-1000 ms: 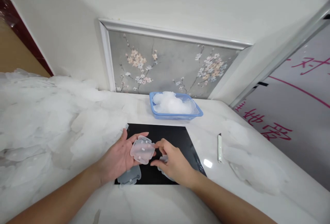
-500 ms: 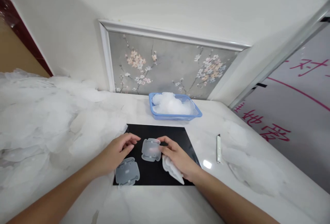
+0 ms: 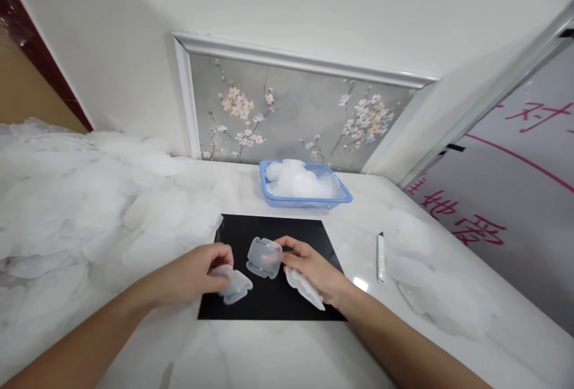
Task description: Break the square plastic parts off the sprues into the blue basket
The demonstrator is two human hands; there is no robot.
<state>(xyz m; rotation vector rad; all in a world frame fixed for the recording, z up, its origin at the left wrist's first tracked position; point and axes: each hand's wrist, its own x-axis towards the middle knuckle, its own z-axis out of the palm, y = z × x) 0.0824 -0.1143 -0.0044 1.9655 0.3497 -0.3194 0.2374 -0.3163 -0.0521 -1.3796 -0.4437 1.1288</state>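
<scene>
Pinched in my left hand (image 3: 208,272) is a translucent plastic lid (image 3: 237,286), tilted over the left part of a black mat (image 3: 273,311). My right hand (image 3: 314,269) grips another translucent lid (image 3: 264,257) between thumb and fingertips, near the mat's middle. That lid is squarish with rounded tabs and shows small round marks near its edges. Tucked under the same hand's palm are more whitish lids (image 3: 305,288), pressed together in a slanted stack; how many cannot be told.
A large heap of translucent lids (image 3: 89,198) covers the table's left side. Behind the mat stands a blue basket (image 3: 309,203) holding more of them. A white pen-like cutter (image 3: 381,257) lies to the right, near loose translucent pieces (image 3: 439,293). A wall rises behind the table.
My left hand has closed on the lid that lay at the mat's lower left and lifted it, tilting it toward the middle. The lid in my right hand has turned slightly.
</scene>
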